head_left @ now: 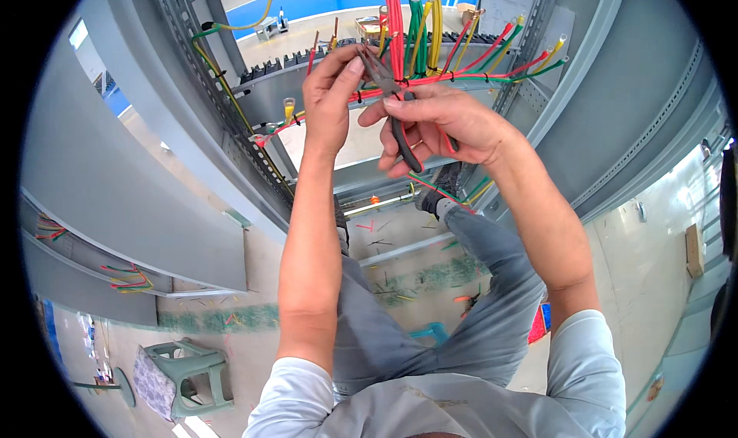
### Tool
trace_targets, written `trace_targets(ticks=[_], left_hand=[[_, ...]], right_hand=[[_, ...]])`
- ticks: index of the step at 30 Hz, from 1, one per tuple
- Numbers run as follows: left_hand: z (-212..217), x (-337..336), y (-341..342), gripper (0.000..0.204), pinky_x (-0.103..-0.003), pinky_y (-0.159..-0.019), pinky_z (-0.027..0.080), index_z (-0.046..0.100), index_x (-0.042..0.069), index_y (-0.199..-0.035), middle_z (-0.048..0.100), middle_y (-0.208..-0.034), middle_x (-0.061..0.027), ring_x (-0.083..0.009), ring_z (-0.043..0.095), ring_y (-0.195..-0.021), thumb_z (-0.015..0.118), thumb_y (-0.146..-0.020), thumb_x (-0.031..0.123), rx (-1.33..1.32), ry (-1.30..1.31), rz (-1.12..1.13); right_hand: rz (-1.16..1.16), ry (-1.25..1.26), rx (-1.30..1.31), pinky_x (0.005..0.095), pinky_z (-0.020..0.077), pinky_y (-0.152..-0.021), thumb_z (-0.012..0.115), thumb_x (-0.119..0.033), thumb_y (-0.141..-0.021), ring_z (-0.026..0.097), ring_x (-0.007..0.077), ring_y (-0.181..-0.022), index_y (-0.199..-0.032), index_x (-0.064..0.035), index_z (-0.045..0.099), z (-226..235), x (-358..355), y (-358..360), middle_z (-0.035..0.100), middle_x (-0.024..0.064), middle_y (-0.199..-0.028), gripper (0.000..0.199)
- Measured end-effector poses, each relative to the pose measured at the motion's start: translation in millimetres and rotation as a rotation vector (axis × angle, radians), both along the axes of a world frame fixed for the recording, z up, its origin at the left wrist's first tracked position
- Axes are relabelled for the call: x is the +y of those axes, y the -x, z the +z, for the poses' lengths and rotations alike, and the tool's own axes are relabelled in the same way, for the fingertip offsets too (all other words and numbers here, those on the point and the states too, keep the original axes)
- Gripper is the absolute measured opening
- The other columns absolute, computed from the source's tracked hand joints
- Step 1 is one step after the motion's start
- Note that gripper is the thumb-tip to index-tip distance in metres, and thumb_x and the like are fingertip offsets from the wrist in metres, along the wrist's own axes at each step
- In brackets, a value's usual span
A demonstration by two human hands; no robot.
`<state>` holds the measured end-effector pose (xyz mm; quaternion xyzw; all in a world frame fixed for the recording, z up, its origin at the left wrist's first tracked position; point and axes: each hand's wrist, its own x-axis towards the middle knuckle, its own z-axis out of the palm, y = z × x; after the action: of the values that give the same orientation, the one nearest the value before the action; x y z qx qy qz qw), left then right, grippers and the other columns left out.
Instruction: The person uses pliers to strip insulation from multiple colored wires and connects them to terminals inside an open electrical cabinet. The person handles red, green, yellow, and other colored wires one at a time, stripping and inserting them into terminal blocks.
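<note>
Leaning in beside the open grey cabinet (188,123), I see the worker's right hand (446,115) wrapped loosely about a pair of pliers (390,87) with red-and-black handles. The handles stand spread, one lying along the fingers and the other under the palm, which I take to leave room for a squeeze. The pliers point up and to the left, their nose close against the left hand (330,88), whose thumb and fingers are drawn together there. Whether they pinch the nose itself or some small piece at it, I cannot tell; the bent fingers hide it. Bringing both hands together this way probably steadies the tips.

Just behind the pliers hang the red cables (394,23), with the green cables (417,42) and yellow cables (436,34) beside them, bunched by colour, likely so each run is easy to follow. Black ties (360,96) gather the crosswise run, presumably to keep it tight to the frame. Off to the right, ring-shaped lugs (563,38) fan outward, apart from one another, perhaps so each stays reachable. The knees are spread and a dark shoe (442,184) sits by the cabinet's foot, which seems to let the body come close to the work
</note>
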<state>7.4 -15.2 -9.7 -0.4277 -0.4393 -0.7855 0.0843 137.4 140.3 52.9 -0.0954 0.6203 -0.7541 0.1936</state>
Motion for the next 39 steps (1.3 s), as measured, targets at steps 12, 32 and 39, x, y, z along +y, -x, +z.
trace_targets(ticks=[12, 32, 39], left_hand=[[1, -6, -1, 0.03, -0.031, -0.091, 0.054, 0.068, 0.0, -0.123, 0.071, -0.111, -0.0061, -0.0128, 0.065, -0.099, 0.072, -0.096, 0.012, 0.035, 0.08, -0.106], [0, 2, -3, 0.038, -0.03, -0.097, 0.05, 0.066, 0.002, -0.13, 0.068, -0.117, -0.0049, -0.0137, 0.061, -0.109, 0.073, -0.093, 0.007, 0.056, 0.121, -0.07], [-4, -4, 3, 0.034, -0.031, -0.099, 0.048, 0.065, 0.002, -0.132, 0.068, -0.12, -0.006, -0.0138, 0.061, -0.111, 0.064, -0.099, 0.012, 0.086, 0.096, -0.159]], right_hand=[[0.147, 0.122, -0.067, 0.036, 0.0537, -0.059, 0.059, -0.031, -0.104, 0.072, 0.0255, -0.078, -0.098, -0.0058, 0.06, -13, 8, 6, 0.068, 0.0074, -0.084, 0.026], [-0.602, -1.283, 0.714, 0.0547, 0.0531, -0.076, 0.064, -0.025, -0.096, 0.068, 0.0454, -0.085, -0.103, 0.0022, 0.064, -9, -2, -6, 0.07, 0.0262, -0.087, 0.028], [-0.581, -1.213, 0.72, 0.0543, 0.0521, -0.079, 0.062, -0.022, -0.098, 0.067, 0.0464, -0.089, -0.102, 0.006, 0.062, -7, -15, -14, 0.07, 0.0276, -0.089, 0.029]])
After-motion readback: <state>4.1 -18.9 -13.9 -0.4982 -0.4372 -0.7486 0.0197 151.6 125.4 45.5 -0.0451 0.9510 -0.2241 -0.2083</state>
